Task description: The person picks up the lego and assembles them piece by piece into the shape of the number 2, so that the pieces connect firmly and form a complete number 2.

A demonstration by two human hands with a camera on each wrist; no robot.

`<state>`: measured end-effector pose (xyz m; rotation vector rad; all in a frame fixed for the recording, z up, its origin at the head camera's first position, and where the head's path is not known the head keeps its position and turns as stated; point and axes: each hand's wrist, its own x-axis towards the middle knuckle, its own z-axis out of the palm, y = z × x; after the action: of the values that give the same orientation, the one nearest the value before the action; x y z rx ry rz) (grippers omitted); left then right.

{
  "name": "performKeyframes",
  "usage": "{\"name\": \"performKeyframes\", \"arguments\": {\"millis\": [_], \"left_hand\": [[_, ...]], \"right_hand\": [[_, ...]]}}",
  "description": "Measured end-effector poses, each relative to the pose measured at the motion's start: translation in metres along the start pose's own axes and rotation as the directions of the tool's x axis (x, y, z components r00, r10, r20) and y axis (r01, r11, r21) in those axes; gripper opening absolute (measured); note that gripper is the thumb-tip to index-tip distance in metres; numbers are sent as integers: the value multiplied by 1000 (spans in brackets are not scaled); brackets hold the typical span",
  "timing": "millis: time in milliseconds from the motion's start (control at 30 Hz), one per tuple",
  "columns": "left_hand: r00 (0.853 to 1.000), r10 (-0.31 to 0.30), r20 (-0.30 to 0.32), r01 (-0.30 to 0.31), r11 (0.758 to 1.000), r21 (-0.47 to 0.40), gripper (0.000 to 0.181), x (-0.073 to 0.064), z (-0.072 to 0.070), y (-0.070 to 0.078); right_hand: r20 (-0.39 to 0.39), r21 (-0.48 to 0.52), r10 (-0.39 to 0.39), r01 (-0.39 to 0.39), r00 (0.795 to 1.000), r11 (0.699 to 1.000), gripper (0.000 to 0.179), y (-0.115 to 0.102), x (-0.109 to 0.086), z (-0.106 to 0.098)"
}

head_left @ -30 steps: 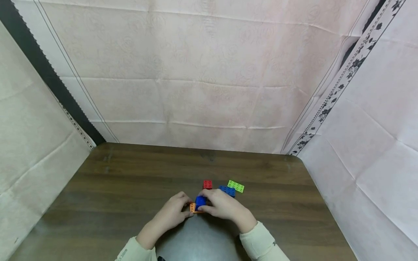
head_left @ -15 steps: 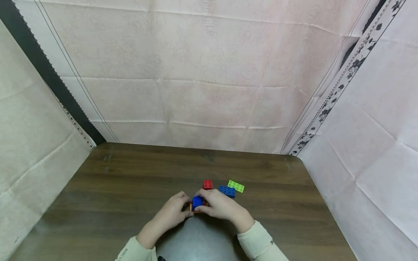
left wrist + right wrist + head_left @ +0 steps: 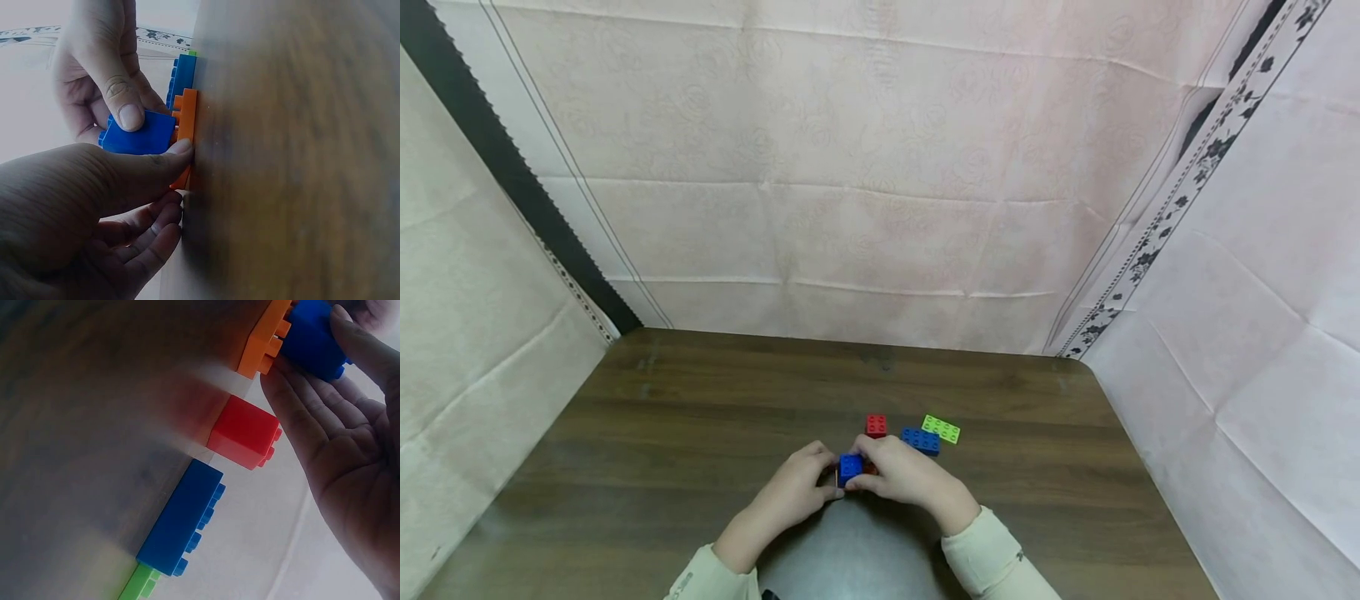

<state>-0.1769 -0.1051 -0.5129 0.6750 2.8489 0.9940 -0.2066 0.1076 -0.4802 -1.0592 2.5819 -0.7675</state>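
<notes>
A flat orange brick [image 3: 187, 119] lies low at the table surface, studs upward. My left hand [image 3: 801, 487] grips its left end between thumb and fingers. Over that same end, my right hand [image 3: 910, 475] pinches a blue brick [image 3: 851, 468] between thumb and fingers. In the left wrist view the blue brick [image 3: 147, 134] meets the orange studs, some of which show beside it. Seen from the right wrist, the blue brick [image 3: 309, 340] covers part of the orange brick [image 3: 261, 340], leaving several studs bare. Both hands hide much of the orange brick in the head view.
Just beyond my right hand stand a red brick [image 3: 876, 425] and a longer blue brick [image 3: 921, 441]. A flat lime green brick [image 3: 942, 428] lies against the longer blue one. A grey rounded shape [image 3: 850, 550] fills the near edge between my forearms. Pale cloth [image 3: 880, 167] surrounds the wooden table [image 3: 737, 392].
My right hand has shifted slightly left, carrying the blue brick along the orange brick to its left end. The left hand has stayed in place.
</notes>
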Motion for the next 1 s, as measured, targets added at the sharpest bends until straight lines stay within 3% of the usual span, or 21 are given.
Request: {"name": "performKeyframes", "arguments": {"millis": [800, 1000], "left_hand": [[1000, 7, -11, -7, 1000, 20, 23, 2, -1, 1], [1000, 27, 7, -27, 1000, 2, 26, 0, -11, 6]], "right_hand": [[-7, -12, 4, -4, 1000, 1000, 26, -2, 5, 1], [-15, -10, -9, 9, 1000, 1000, 27, -2, 4, 1]]}}
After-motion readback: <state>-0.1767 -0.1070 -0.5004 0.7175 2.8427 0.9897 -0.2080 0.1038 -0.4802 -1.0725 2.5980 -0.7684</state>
